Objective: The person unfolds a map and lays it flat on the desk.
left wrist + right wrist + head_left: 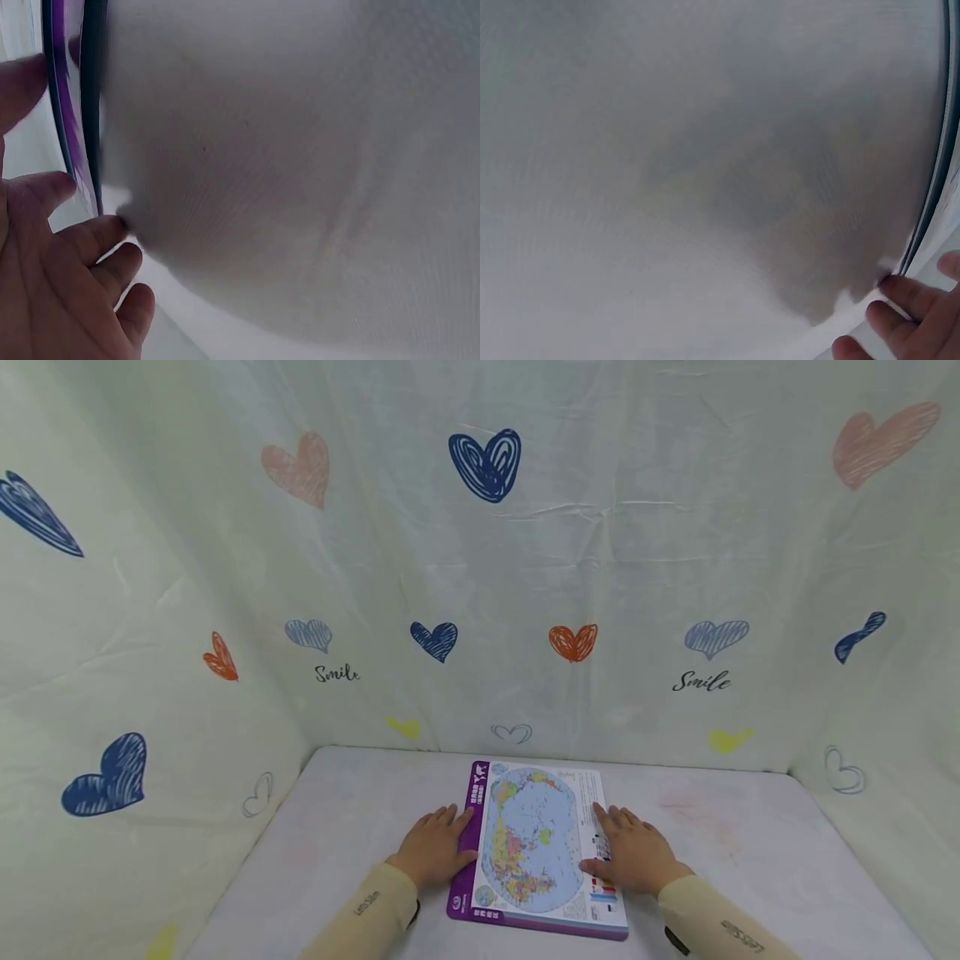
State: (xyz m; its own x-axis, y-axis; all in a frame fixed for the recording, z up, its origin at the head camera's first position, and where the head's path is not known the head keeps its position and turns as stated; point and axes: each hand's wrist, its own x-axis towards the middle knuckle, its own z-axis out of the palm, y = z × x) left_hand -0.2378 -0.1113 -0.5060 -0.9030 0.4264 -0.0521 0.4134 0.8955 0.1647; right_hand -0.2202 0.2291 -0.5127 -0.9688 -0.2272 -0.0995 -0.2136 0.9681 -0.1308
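Observation:
A flat world map board (532, 843) with a purple left border lies on the table, its blue oval map facing up and turned on its side. My left hand (435, 847) rests at its left edge, thumb and index finger reaching onto the purple border. On the opposite side my right hand (636, 850) lies over the right edge, fingers spread and thumb on the map's printed margin. In the left wrist view, fingertips of the left hand (67, 262) touch the board's edge (64, 97). The right wrist view shows fingers (911, 296) at the other edge (930, 180).
The white table (360, 793) extends around the board on all sides. Behind it and at both sides hangs a pale curtain (525, 568) printed with hearts and the word Smile.

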